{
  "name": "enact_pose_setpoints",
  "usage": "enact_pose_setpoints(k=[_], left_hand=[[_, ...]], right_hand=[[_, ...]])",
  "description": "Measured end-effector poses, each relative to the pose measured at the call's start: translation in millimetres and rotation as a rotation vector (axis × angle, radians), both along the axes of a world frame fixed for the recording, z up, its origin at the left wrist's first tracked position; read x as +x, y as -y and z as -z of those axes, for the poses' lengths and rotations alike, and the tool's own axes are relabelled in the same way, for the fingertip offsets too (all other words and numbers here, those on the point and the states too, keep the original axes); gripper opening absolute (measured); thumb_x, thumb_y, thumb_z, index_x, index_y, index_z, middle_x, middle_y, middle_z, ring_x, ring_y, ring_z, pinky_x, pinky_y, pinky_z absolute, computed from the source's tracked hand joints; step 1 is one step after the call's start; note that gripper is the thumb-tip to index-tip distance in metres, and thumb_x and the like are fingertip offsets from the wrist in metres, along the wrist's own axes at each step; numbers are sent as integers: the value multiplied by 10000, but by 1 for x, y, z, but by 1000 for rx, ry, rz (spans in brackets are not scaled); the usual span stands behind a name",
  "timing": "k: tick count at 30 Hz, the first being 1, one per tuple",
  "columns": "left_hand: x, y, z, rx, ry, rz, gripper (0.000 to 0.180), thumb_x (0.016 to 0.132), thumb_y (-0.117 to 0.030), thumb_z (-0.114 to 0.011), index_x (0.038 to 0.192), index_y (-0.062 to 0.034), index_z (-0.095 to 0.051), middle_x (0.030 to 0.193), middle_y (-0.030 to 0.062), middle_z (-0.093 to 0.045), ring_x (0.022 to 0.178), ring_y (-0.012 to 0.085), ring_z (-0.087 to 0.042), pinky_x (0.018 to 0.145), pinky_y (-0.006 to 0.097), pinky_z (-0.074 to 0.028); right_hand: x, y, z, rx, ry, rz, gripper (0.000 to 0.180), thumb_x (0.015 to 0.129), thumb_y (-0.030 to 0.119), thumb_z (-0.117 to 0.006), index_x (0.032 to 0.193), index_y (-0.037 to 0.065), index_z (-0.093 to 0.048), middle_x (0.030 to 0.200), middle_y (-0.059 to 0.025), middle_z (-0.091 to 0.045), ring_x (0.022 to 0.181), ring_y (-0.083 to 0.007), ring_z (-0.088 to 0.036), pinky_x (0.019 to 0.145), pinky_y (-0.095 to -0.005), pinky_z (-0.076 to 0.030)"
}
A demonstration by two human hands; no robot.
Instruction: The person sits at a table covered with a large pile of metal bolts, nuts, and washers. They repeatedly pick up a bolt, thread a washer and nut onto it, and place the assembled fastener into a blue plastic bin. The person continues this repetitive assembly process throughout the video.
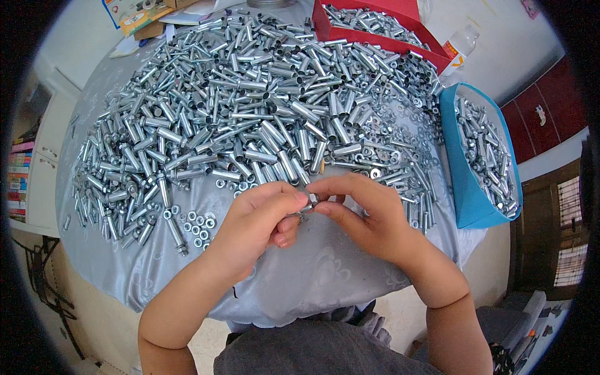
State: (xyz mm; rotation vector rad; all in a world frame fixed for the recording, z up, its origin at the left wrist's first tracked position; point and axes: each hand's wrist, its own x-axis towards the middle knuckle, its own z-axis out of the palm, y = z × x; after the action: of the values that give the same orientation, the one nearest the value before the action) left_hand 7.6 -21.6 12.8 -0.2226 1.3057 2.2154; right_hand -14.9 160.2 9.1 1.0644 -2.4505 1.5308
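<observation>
My left hand (259, 222) and my right hand (365, 215) meet above the near edge of a table draped in a grey cloth (312, 275). Between their fingertips they pinch one small silver metal piece (310, 201), a bolt or sleeve with a nut; most of it is hidden by my fingers. Just beyond my hands lies a large heap of shiny metal sleeves (250, 106). A small cluster of loose nuts (197, 225) sits left of my left hand, beside a single bolt (175, 234).
A blue box (465, 187) filled with metal parts stands at the right table edge. A red box (375, 31) with more parts is at the back. A plastic bottle (459, 47) lies behind it. Washers (381, 150) are scattered at right.
</observation>
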Motion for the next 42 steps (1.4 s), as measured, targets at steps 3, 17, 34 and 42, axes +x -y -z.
enact_pose_setpoints(k=[3,17,34,42], left_hand=[[0,0,1,0,-7,-7,162,846,-185,-515,776,-39,-522,565,-25,-411,482,59,-358,464,213,-291],[0,0,2,126,46,-2,144,841,-178,-513,803,-39,-523,564,-25,-392,493,69,-364,479,213,-294],[2,-2,8,211,79,-95,155,841,-189,-509,854,-35,-495,566,-19,-386,476,65,-340,456,217,-271],[7,-14,8,-198,-211,-271,254,922,-279,-422,851,-49,-503,600,-49,-404,512,11,-349,449,178,-286]], right_hand=[[0,0,-1,6,-12,-5,235,754,57,-623,981,24,-572,876,-114,-596,772,-269,-576,681,-344,-450],[-5,-1,-3,4,-227,-27,268,692,36,-664,954,36,-609,877,-110,-601,794,-264,-576,702,-351,-455],[-2,1,-1,-11,-160,-15,246,694,53,-675,933,40,-616,908,-98,-619,804,-257,-591,707,-335,-460],[4,8,-2,24,-107,-3,162,730,103,-659,825,24,-555,787,-110,-564,737,-279,-544,655,-350,-434]])
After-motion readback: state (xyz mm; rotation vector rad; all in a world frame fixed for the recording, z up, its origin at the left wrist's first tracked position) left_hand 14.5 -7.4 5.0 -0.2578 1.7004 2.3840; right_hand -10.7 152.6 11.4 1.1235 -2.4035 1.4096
